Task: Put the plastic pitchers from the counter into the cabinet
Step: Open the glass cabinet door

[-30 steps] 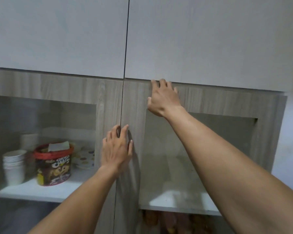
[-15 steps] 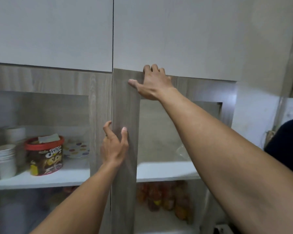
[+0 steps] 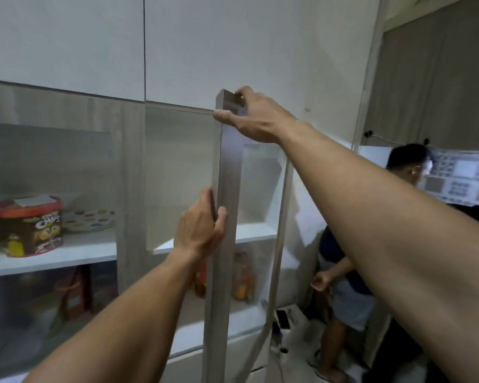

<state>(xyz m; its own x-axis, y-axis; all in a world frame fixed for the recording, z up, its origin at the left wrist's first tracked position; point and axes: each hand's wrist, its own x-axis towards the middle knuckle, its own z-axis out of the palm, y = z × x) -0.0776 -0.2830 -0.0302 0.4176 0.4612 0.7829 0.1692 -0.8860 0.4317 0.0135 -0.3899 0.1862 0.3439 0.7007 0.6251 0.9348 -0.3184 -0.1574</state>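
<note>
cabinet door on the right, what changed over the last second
The right cabinet door has swung open toward the camera, exposing its shelf. The left hand went from flat on the front to gripping the door's edge; the right hand still grips the top corner. The left door stayed shut.

door (image 3: 224, 244) open, edge-on, wood frame with glass pane | right hand (image 3: 256, 117) grips its top corner, fingers over the top | left hand (image 3: 202, 230) below that grip, clasping the door's edge | shelf (image 3: 67, 252) left of both grips: red-lidded tub (image 3: 32, 228), dotted plate (image 3: 90, 220) | bottles (image 3: 242, 277) below left grip | person (image 3: 343, 272) right, standing
</note>
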